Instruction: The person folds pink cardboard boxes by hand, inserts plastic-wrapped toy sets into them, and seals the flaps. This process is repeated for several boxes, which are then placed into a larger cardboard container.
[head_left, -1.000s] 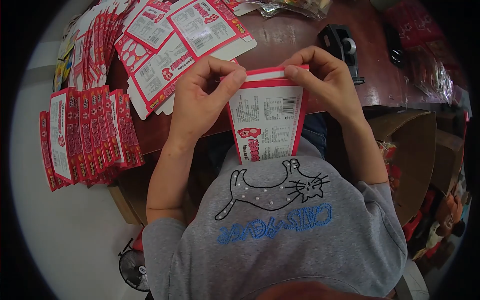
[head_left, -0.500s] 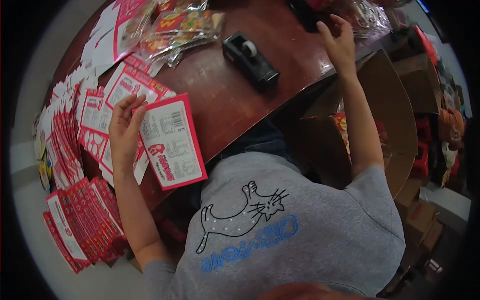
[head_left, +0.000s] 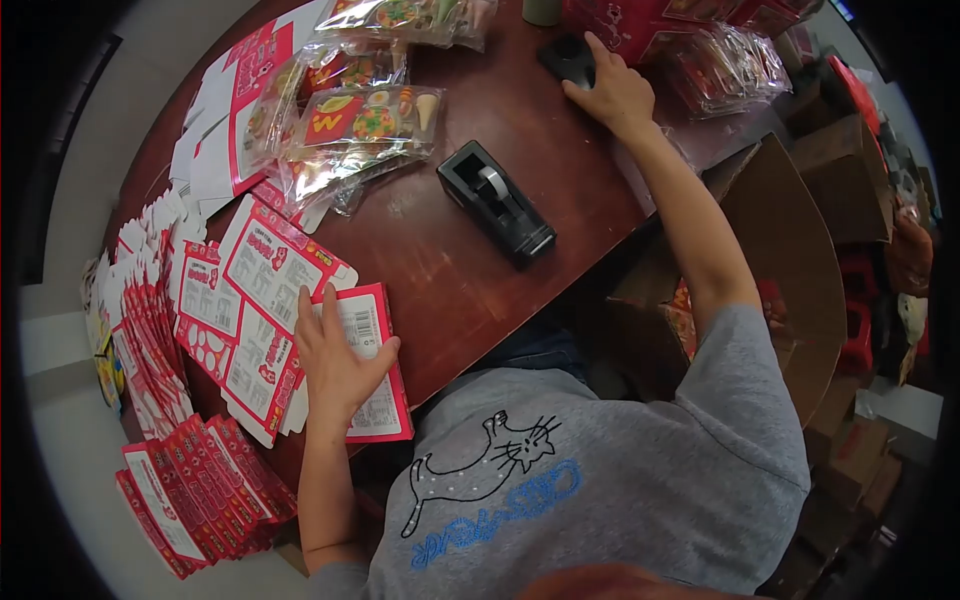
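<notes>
The left hand [head_left: 335,365] is lying flat, fingers spread, on a red-and-white box [head_left: 372,362] at the near edge of the table [head_left: 450,270] — pinning it rather than gripping it. Beyond the tape dispenser [head_left: 495,202], far from that edge, the right hand [head_left: 615,92] is resting with fingers loosely curled on a dark object [head_left: 567,57] — whether it is grasping it, I cannot tell.

Carton [head_left: 372,365] print partly under left hand [head_left: 338,362]; black object [head_left: 566,56] beneath right hand [head_left: 612,92], perhaps phone.
</notes>
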